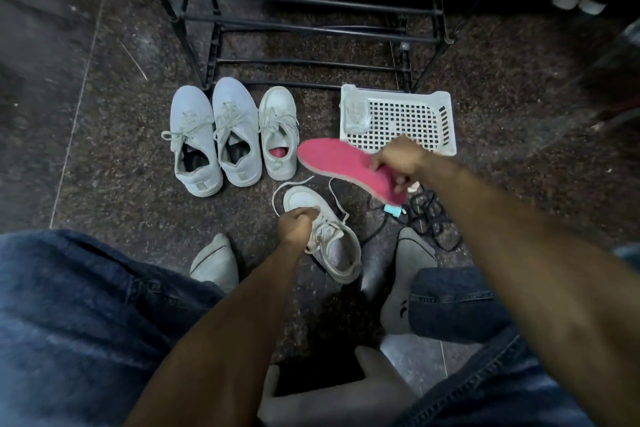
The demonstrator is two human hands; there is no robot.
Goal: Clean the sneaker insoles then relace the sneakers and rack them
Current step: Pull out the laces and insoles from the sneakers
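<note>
Denim knees frame the left hand (300, 222) gripping a white sneaker (323, 236) on the floor, loose laces trailing where they could snag. Beyond it, the right hand (398, 163) pinches a pink insole (341, 163) by one edge; it may slip. Farther off wait three shoes (235, 135), a basket (401, 118) and the rack (311, 10)

Bare floor (114, 135) open left of three lined-up sneakers (235, 135), basket (446, 121) and tangled black cord (429, 218) crowding right, rack (311, 10) blocking beyond
</note>
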